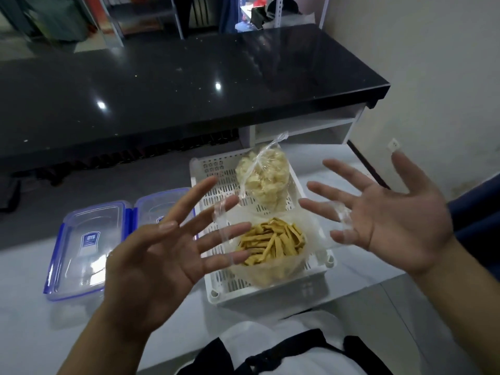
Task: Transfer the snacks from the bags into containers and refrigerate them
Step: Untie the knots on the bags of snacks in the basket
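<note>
A white slotted basket stands on the pale floor in front of me. In it lie a clear bag of pale chips, tied at the top, and a clear bag of yellow-brown snack sticks. Two clear containers with blue clips sit to the basket's left, the nearer container and the farther container side by side. My left hand and my right hand hover above the basket, palms up and fingers spread, holding nothing.
A black glossy counter runs across the back, with a white shelf unit under its right end. A cream wall rises on the right. My white top and black apron strap show at the bottom.
</note>
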Demonstrator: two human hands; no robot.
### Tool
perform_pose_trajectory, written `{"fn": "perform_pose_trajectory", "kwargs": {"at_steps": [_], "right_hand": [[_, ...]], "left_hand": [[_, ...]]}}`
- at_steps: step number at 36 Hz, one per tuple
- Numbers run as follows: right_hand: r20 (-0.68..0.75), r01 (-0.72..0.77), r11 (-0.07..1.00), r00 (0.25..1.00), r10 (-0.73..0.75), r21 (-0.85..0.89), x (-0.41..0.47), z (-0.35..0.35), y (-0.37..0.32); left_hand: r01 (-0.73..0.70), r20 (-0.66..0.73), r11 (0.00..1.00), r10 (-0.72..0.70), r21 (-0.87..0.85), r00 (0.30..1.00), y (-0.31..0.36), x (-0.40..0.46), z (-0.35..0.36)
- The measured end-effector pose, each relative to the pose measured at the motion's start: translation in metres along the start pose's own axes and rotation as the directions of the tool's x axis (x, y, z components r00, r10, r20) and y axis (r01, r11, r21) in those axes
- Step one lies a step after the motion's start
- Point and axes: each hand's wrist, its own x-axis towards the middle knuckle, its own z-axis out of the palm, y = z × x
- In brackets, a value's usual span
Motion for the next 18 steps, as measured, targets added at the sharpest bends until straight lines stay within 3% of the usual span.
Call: {"fn": "perform_pose_trajectory", "kwargs": {"at_steps": [5, 8, 10, 11, 13, 15, 18], "right_hand": [[0.116, -0.049, 0.998, 0.992, 0.044, 0.041, -0.003, -0.006, -0.013], [0.149, -0.082, 0.990, 0.984, 0.099, -0.119, 0.001, -0.011, -0.021], [0.080, -0.108, 0.936, 0.986, 0.143, -0.335, 0.000, -0.020, -0.034], [0.060, -0.121, 0.896, 0.985, 0.161, -0.427, -0.001, -0.024, -0.042], [0.014, -0.125, 0.818, 0.987, 0.161, -0.562, -0.005, -0.032, -0.061], [-0.070, -0.113, 0.752, 0.994, 0.090, -0.649, -0.011, -0.040, -0.078], [-0.177, -0.091, 0.652, 0.982, -0.067, -0.752, 0.000, -0.043, -0.087]], "left_hand": [[0.075, 0.088, 0.995, -0.070, -0.060, 0.994, 0.007, 0.001, -0.002], [0.135, 0.102, 0.990, -0.132, -0.030, 0.986, 0.022, 0.000, -0.012], [0.050, 0.126, 0.975, -0.079, 0.218, 0.989, 0.018, 0.001, -0.022], [0.026, 0.062, 0.902, -0.058, 0.431, 0.996, 0.023, 0.001, -0.028], [0.013, -0.035, 0.713, 0.016, 0.701, 0.999, 0.041, -0.002, -0.044], [-0.013, -0.072, 0.615, 0.112, 0.788, 0.991, 0.058, -0.004, -0.056], [-0.075, -0.106, 0.571, 0.278, 0.818, 0.955, 0.074, 0.011, -0.054]]}}
